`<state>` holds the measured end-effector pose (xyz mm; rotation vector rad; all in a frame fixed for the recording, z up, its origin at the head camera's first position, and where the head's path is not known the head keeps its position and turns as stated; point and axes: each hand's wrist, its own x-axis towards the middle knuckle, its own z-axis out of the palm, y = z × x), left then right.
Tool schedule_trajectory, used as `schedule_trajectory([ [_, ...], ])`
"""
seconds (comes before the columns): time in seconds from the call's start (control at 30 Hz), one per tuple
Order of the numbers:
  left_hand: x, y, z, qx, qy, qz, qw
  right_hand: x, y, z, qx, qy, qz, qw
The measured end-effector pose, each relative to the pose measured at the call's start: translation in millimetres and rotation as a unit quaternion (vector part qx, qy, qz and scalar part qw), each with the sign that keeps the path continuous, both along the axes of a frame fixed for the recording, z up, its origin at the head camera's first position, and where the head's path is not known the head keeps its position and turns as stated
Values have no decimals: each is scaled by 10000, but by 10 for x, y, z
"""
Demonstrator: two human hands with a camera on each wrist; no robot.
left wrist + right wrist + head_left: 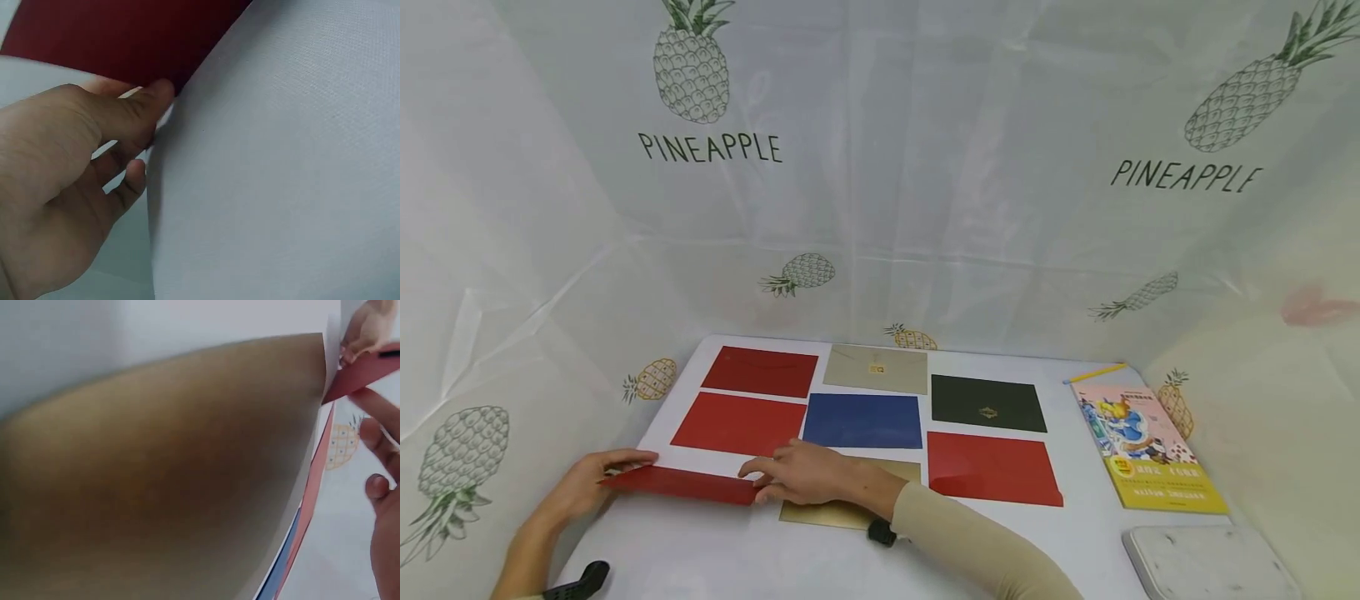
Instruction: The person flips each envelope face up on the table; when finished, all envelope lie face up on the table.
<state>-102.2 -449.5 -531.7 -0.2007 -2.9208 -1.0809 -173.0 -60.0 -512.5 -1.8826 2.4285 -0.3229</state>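
A red envelope (688,483) is held slightly tilted near the table's front left. At its left end, my left hand (583,487) pinches a corner between thumb and fingers; the left wrist view shows the thumb (156,94) on the envelope's dark red face (125,37). Around its right end are the fingers of my right hand (805,475), with thumb and index finger at the edge. Under my right forearm lies a gold envelope (827,512), partly covered, which fills much of the right wrist view.
Behind lie two more red envelopes (760,372) at left, a blue envelope (861,421), a beige one (895,367), a dark green one (985,404) and another red one (992,471). At right are a picture book (1142,442), a yellow pencil (1097,372) and a white case (1210,562).
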Motion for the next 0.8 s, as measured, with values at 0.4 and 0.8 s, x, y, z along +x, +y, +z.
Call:
schedule_trajectory([
  [0.4, -47, 26, -14, -82, -527, 777, 9956, -47, 43, 65, -1313, -656, -812, 9858],
  [0.8, 24, 53, 23, 146, -589, 873, 9943, -52, -8, 32, -1553, -1276, -1571, 9669],
])
